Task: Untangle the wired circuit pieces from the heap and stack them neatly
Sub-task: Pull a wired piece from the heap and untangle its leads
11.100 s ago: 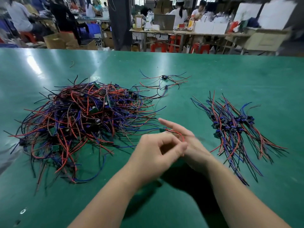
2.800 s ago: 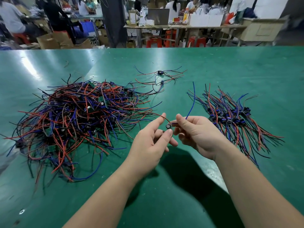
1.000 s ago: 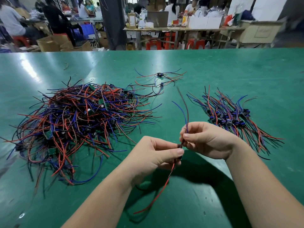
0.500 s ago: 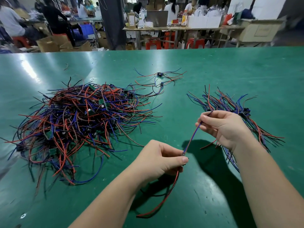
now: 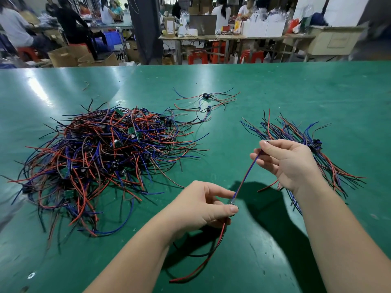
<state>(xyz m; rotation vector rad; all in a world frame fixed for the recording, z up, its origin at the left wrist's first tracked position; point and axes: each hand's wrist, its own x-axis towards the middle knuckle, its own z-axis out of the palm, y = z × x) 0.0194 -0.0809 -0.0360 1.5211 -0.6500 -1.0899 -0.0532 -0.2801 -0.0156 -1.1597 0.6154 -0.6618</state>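
While taut between hands (image 5: 198,206) (image 5: 289,163), thin plastic-coated wires (image 5: 246,176)

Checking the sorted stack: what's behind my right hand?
The sorted bundle of red, blue and black wired pieces lies on the green table behind the right hand. The hand and forearm hide much of its middle.
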